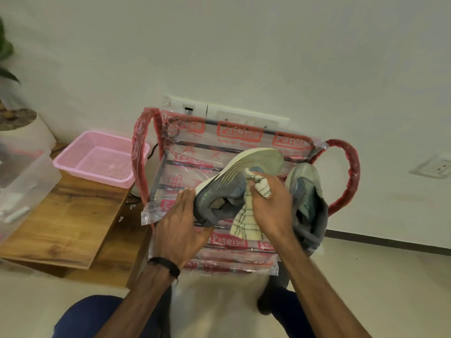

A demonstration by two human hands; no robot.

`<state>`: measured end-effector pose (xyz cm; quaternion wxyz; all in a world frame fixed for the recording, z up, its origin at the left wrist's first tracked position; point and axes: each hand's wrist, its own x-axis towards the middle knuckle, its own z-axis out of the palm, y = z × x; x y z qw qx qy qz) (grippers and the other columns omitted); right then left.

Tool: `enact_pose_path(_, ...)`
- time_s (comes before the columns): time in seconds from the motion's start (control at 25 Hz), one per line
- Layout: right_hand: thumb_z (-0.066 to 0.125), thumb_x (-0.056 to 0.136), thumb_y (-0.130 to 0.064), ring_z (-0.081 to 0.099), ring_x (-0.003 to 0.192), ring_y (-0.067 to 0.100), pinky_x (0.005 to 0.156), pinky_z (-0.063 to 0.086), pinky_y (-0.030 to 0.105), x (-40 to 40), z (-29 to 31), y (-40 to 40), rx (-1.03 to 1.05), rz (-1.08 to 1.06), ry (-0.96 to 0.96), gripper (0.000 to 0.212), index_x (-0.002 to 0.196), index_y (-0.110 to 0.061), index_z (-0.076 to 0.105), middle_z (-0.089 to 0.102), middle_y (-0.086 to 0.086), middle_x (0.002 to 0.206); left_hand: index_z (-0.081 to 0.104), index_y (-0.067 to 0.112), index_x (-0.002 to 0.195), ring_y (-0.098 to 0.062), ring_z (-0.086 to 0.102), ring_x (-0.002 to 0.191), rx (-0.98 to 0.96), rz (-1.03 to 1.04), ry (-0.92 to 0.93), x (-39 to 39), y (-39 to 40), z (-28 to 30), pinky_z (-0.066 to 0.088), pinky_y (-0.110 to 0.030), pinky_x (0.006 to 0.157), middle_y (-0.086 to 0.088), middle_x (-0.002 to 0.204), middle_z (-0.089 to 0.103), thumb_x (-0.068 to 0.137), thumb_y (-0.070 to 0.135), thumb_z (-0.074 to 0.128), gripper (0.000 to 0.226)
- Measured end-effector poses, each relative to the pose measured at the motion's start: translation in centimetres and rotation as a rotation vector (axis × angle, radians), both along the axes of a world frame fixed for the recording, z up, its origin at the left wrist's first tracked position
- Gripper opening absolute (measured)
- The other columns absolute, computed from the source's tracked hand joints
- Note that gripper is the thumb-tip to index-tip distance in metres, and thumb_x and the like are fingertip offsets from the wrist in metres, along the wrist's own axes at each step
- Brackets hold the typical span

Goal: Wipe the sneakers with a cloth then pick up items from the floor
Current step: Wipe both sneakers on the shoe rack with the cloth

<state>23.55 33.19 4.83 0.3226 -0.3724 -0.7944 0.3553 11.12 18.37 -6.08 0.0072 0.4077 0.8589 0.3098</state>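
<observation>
By a white wall, my left hand (179, 223) lay flat bracing the light, soft sneaker (234, 181); my right hand (271, 203) pinched the limp cloth (246, 223).

soft, even indoor light with a warm greenish cast, fairly dim. shadows are faint, darkest under the wooden bench (73, 215). mild glare sits on the plastic wrap (234, 140) of the rack. wide-angle bending curves the wall (244, 45) and floor line at the edges. the whole frame is slightly soft, blurrier toward the left border.
</observation>
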Motion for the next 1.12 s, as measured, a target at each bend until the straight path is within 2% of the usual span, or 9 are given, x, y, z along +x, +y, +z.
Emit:
enact_pose_path(0.12, 0.063, 0.094, -0.010, 0.052, 0.093, 0.007, 0.075, 0.035, 0.005, -1.4, -2.0, -0.9, 0.033, 0.163, -0.134, 0.019, 0.107, -0.020, 0.072, 0.060, -0.010, 0.097, 0.022, 0.021, 0.153, -0.021, 0.049, 0.137, -0.044, -0.009, 0.011, 0.1, 0.3, -0.2, 0.054, -0.044, 0.100, -0.003, 0.153, 0.043, 0.078, 0.071, 0.055, 0.096)
enact_pose_path(0.28, 0.064, 0.091, -0.008, 0.057, 0.101, 0.014, 0.084, 0.046, 0.021, -1.6, -3.5, -1.2, -0.042, 0.124, -0.064, 0.030, 0.116, -0.022, 0.072, 0.065, -0.010, 0.103, 0.032, 0.015, 0.149, -0.024, 0.051, 0.129, -0.085, 0.003, 0.178, 0.5, 0.9, 1.0, 0.045, -0.038, 0.108, -0.007, 0.143, 0.049, 0.072, 0.075, 0.065, 0.103)
enact_pose_path(0.36, 0.064, 0.092, -0.007, 0.057, 0.103, 0.013, 0.088, 0.045, 0.021, -1.3, -3.5, -0.7, -0.068, 0.128, -0.040, 0.030, 0.116, -0.021, 0.072, 0.066, -0.008, 0.106, 0.032, 0.014, 0.151, -0.027, 0.048, 0.126, -0.107, 0.001, 0.246, 0.4, 1.2, 1.8, 0.046, -0.040, 0.105, -0.010, 0.141, 0.047, 0.068, 0.081, 0.065, 0.110)
enact_pose_path(0.48, 0.063, 0.092, -0.006, 0.058, 0.105, 0.015, 0.092, 0.046, 0.025, -1.1, -3.0, -0.2, -0.066, 0.147, -0.049, 0.030, 0.117, -0.020, 0.072, 0.068, -0.004, 0.109, 0.028, 0.024, 0.152, -0.024, 0.046, 0.124, -0.119, -0.037, 0.168, 0.0, 1.5, 2.7, 0.052, -0.038, 0.097, -0.006, 0.140, 0.041, 0.065, 0.084, 0.064, 0.111)
enact_pose_path(0.6, 0.063, 0.092, -0.006, 0.060, 0.104, 0.017, 0.093, 0.049, 0.031, -1.4, -2.6, 0.1, -0.068, 0.151, -0.033, 0.027, 0.114, -0.020, 0.073, 0.069, -0.003, 0.109, 0.034, 0.020, 0.149, -0.024, 0.048, 0.122, -0.091, -0.062, 0.163, -0.4, 1.7, 3.0, 0.054, -0.037, 0.094, -0.007, 0.139, 0.044, 0.066, 0.074, 0.072, 0.106)
enact_pose_path(0.72, 0.062, 0.094, -0.008, 0.059, 0.101, 0.015, 0.089, 0.047, 0.025, -1.4, -2.1, 0.3, -0.055, 0.158, -0.057, 0.024, 0.113, -0.018, 0.073, 0.068, -0.004, 0.108, 0.041, 0.015, 0.145, -0.026, 0.057, 0.112, -0.059, -0.110, 0.243, -0.8, 1.6, 3.3, 0.057, -0.037, 0.087, -0.009, 0.132, 0.053, 0.072, 0.068, 0.065, 0.093)
enact_pose_path(0.8, 0.061, 0.093, -0.006, 0.058, 0.097, 0.013, 0.082, 0.041, 0.012, -1.3, -1.6, 0.7, -0.054, 0.160, -0.057, 0.023, 0.110, -0.016, 0.073, 0.068, -0.005, 0.105, 0.043, 0.017, 0.142, -0.025, 0.059, 0.106, -0.051, -0.118, 0.257, -1.1, 1.7, 3.7, 0.058, -0.035, 0.079, -0.007, 0.128, 0.054, 0.075, 0.068, 0.057, 0.085)
enact_pose_path(0.88, 0.061, 0.095, -0.006, 0.057, 0.094, 0.011, 0.075, 0.036, 0.000, -1.2, -0.7, 1.0, -0.070, 0.152, -0.012, 0.019, 0.107, -0.015, 0.072, 0.066, -0.007, 0.101, 0.043, 0.022, 0.142, -0.020, 0.057, 0.105, -0.068, -0.098, 0.214, -1.1, 2.0, 4.3, 0.055, -0.030, 0.078, -0.001, 0.127, 0.053, 0.079, 0.070, 0.059, 0.081)
enact_pose_path(1.12, 0.064, 0.097, -0.018, 0.054, 0.091, -0.019, 0.072, 0.036, -0.005, -0.4, 4.5, 1.2, -0.164, 0.184, 0.139, 0.014, 0.104, -0.030, 0.067, 0.062, -0.023, 0.099, 0.057, 0.030, 0.127, -0.010, 0.055, 0.090, 0.033, 0.053, -0.009, -0.2, 0.9, 6.1, 0.049, -0.024, 0.071, 0.007, 0.110, 0.056, 0.075, 0.090, 0.042, 0.081)
